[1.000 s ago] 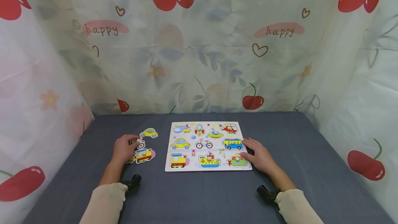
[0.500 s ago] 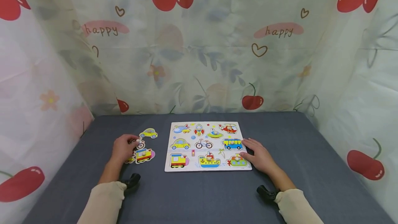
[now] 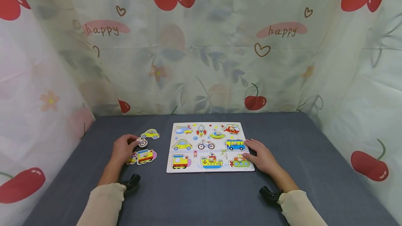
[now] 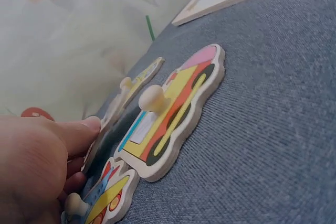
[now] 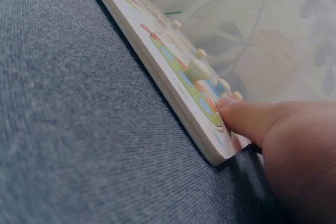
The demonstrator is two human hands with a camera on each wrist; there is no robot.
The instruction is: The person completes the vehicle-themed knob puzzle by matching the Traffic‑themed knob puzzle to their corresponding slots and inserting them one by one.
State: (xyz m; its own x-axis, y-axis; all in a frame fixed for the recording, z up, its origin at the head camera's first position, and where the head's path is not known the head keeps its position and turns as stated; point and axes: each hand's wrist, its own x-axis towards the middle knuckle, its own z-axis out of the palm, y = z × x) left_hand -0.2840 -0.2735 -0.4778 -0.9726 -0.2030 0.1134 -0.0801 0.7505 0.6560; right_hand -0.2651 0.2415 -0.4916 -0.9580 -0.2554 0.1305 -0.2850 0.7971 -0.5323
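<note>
My left hand pinches the bicycle puzzle piece, whose left part the fingers cover. In the left wrist view, my thumb lies at that piece's edge. A yellow car piece lies just beyond it. On the near side, the train piece with its round knob touches an airplane piece, partly hidden by the hand in the head view. My right hand rests on the right edge of the puzzle board, fingers extended and thumb near the submarine piece.
The board bears knobbed pieces such as a bus, a ship and a helicopter. It lies flat on a grey-blue cloth. A patterned curtain encloses the table's back and sides.
My left hand has shifted slightly back and left with the bicycle piece, which now stands apart from the train piece. More of the airplane piece shows. The right hand has stayed put.
</note>
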